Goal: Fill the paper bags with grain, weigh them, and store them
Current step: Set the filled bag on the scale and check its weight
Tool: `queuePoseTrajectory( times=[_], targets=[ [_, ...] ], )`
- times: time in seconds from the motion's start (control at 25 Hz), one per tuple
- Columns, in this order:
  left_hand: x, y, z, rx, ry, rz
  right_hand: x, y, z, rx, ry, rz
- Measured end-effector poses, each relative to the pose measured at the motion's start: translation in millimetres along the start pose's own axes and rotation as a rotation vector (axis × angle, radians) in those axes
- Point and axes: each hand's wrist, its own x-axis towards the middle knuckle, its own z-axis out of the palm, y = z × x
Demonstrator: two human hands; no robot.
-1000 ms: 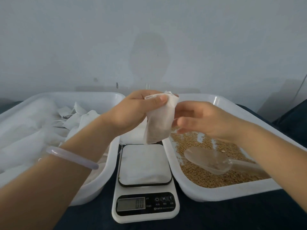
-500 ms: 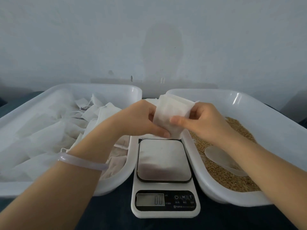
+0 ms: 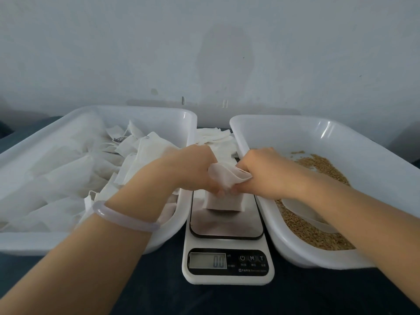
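A small white paper bag (image 3: 225,178) is held between both hands just above the platform of the digital scale (image 3: 227,226). My left hand (image 3: 193,169) pinches its left edge and my right hand (image 3: 263,171) pinches its right edge, pulling the mouth apart; the bag's bottom hangs close over the steel plate. The scale's display reads zero. Brown grain (image 3: 318,235) lies in the white tub (image 3: 284,130) on the right, with a clear plastic scoop (image 3: 304,212) resting in it, partly hidden by my right forearm.
A white tub (image 3: 145,114) on the left holds several white bags, some filled. A stack of flat empty bags (image 3: 216,139) lies behind the scale between the tubs. Everything sits on a dark cloth against a pale wall.
Both hands have lowered the bag from chest height down to just above the scale plate, and its mouth is now spread wider. The view has tilted down and closer.
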Motion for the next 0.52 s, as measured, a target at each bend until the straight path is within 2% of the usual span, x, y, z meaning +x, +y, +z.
queuePoseTrajectory(
  times=[0.2, 0.4, 0.52],
  targets=[
    [2, -1, 0, -0.004, 0.030, 0.013, 5, -5, -5, -0.105, -0.033, 0.018],
    [3, 0, 4, 0.070, 0.047, 0.009, 6, -10, 3, -0.111, -0.051, 0.051],
    [8, -1, 8, 0.150, 0.081, 0.034, 6, -11, 15, -0.081, 0.047, 0.059]
  ],
)
